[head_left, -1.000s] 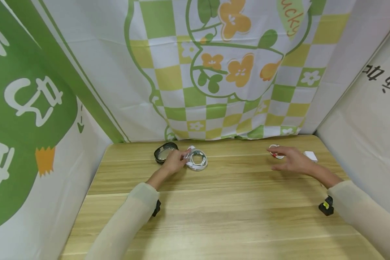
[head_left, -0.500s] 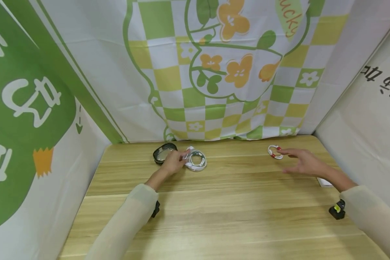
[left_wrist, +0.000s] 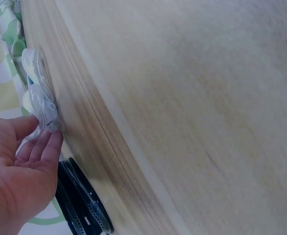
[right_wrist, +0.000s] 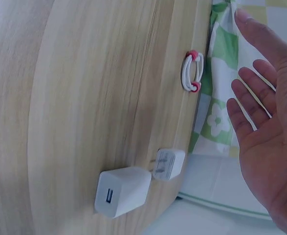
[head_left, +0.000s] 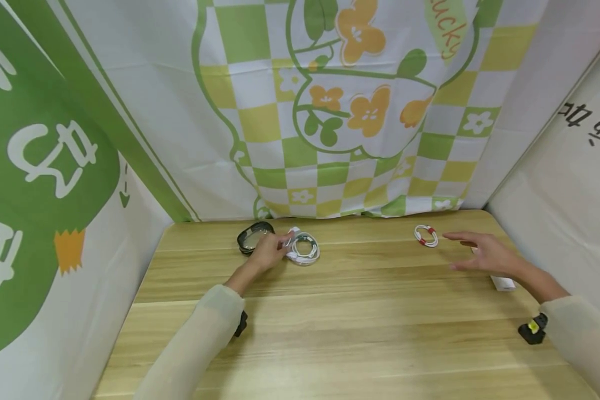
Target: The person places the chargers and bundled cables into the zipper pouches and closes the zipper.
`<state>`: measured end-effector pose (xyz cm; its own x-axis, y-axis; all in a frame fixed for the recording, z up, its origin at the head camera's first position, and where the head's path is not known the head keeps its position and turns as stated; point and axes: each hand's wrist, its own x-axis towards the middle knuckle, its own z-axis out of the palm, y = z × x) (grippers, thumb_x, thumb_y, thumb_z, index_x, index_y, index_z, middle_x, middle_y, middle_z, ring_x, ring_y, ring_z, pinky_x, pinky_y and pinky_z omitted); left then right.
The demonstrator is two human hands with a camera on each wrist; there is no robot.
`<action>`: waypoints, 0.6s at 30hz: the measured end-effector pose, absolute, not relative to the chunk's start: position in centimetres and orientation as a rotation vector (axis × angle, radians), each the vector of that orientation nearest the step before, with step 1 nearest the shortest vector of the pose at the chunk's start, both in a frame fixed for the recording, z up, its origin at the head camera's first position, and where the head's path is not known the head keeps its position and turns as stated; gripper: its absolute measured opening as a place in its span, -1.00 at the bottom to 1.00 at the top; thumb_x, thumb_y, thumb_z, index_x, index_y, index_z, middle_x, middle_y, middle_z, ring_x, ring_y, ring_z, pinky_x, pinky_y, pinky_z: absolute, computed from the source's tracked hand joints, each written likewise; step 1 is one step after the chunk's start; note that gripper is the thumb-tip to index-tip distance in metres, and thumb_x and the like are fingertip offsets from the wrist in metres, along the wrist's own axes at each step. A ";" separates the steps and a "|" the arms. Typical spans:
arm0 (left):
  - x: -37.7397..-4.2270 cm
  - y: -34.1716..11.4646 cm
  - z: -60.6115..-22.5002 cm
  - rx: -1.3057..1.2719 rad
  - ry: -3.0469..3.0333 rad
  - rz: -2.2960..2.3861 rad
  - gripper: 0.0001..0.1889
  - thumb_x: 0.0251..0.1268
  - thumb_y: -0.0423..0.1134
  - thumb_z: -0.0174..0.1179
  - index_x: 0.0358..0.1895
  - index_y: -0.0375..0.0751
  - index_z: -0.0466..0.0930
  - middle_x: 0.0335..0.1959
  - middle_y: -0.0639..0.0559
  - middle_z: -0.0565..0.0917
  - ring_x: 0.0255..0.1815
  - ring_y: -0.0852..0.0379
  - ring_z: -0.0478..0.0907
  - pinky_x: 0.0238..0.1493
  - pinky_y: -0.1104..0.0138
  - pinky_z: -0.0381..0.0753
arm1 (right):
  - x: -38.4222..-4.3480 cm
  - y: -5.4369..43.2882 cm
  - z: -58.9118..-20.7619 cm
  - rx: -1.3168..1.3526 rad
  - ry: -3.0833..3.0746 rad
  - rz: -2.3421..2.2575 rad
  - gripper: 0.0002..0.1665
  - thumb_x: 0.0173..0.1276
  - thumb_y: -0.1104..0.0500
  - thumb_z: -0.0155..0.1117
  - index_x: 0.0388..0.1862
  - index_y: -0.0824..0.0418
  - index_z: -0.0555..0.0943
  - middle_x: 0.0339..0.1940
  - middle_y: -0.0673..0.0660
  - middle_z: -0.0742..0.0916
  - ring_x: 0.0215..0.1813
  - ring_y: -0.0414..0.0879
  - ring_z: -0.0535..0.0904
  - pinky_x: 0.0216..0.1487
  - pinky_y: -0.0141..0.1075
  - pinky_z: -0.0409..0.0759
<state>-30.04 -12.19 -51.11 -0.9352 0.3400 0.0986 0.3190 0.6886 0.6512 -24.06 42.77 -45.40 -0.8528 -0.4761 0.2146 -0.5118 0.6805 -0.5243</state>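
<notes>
My left hand pinches the left edge of a coiled white cable at the back of the table. In the left wrist view, thumb and fingers meet at the end of this pale, clear-looking bundle. Close beside that hand sits a black-rimmed oval case with a see-through top, partly covered by it. My right hand hovers, fingers spread and holding nothing, to the right of a smaller white cable coil with red ties. Below it lie two white plug chargers, one showing a USB port, one showing prongs.
The wooden table ends at a patterned curtain along its back edge. Printed cloth walls stand on both sides. A black wrist camera hangs under the right sleeve.
My right hand has drawn back to the right, away from the red-tied cable coil, which now shows fully. My left hand has stayed at the larger coil.
</notes>
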 end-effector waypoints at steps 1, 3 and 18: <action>-30.0 -12.2 -51.1 0.557 2.859 1.092 -0.49 0.42 -0.44 0.33 0.41 -0.27 0.56 0.31 -0.20 0.65 -0.51 0.20 0.33 -0.42 0.41 0.34 | -24.0 42.9 -45.5 0.821 -2.827 0.932 -0.12 0.08 0.18 0.76 0.38 0.34 0.61 0.30 0.38 0.71 0.30 -0.33 0.56 0.24 -0.74 0.34; -30.0 -12.2 -51.1 0.554 2.855 1.090 -0.49 0.43 -0.43 0.32 0.42 -0.27 0.55 0.30 -0.21 0.66 -0.55 0.18 0.28 -0.44 0.40 0.31 | -23.8 43.4 -45.6 0.801 -2.837 0.961 -0.12 0.09 0.18 0.75 0.40 0.31 0.60 0.33 0.40 0.69 0.29 -0.56 0.44 0.24 -0.75 0.33; -30.0 -12.2 -51.0 0.578 2.864 1.082 -0.50 0.42 -0.46 0.33 0.40 -0.30 0.56 0.34 -0.16 0.63 -0.29 0.07 0.59 -0.23 0.34 0.52 | -22.4 46.9 -46.4 0.714 -2.862 0.888 -0.09 0.04 0.18 0.77 0.41 0.29 0.61 0.37 0.37 0.66 0.28 -0.64 0.34 0.19 -0.75 0.33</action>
